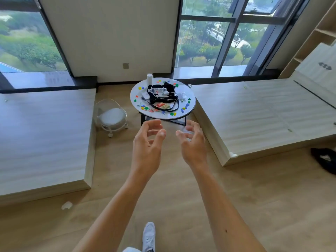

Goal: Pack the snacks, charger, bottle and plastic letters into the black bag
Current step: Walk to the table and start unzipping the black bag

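Observation:
A round white table (190,106) stands ahead by the window. On it lies the black bag (154,99) with a strap trailing forward. A white charger with its cable (164,92) and a clear bottle (154,90) rest on top of the bag. Red and yellow snack packets (163,106) lie at the bag's near edge. Several coloured plastic letters (187,105) are scattered around the tabletop. My left hand (148,144) and my right hand (192,142) are raised in front of me, well short of the table, fingers loosely curled, holding nothing.
A white cylinder (149,79) stands at the table's far edge. A small white rolling stool (111,118) sits left of the table. Low wooden platforms (43,135) flank the floor on both sides. A black cloth (325,160) lies on the floor at right.

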A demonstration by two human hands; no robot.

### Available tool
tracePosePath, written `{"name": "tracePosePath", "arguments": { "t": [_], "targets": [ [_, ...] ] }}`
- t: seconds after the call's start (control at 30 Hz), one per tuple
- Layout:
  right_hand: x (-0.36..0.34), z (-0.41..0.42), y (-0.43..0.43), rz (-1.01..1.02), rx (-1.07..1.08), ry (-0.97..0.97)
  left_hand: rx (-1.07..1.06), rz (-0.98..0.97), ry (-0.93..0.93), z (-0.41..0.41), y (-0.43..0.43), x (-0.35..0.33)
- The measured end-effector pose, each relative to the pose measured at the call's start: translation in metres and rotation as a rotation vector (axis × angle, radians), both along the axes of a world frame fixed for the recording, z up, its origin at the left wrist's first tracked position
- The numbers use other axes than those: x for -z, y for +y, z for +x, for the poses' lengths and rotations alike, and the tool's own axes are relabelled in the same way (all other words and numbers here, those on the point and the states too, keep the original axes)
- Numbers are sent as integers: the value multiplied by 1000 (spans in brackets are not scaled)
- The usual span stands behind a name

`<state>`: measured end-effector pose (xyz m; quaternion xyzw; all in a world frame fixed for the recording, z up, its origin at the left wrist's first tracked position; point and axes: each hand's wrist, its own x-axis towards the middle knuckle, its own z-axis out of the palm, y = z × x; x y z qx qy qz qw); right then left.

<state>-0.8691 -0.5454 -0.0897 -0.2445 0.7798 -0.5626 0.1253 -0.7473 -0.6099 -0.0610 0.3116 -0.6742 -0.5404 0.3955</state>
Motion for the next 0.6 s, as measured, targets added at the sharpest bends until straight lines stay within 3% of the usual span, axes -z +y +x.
{"name": "tracePosePath", "arguments": {
  "t": [0.6],
  "targets": [
    [47,-296,-206,66,-46,-90,70,98,-200,-289,-202,29]
  ]
}}
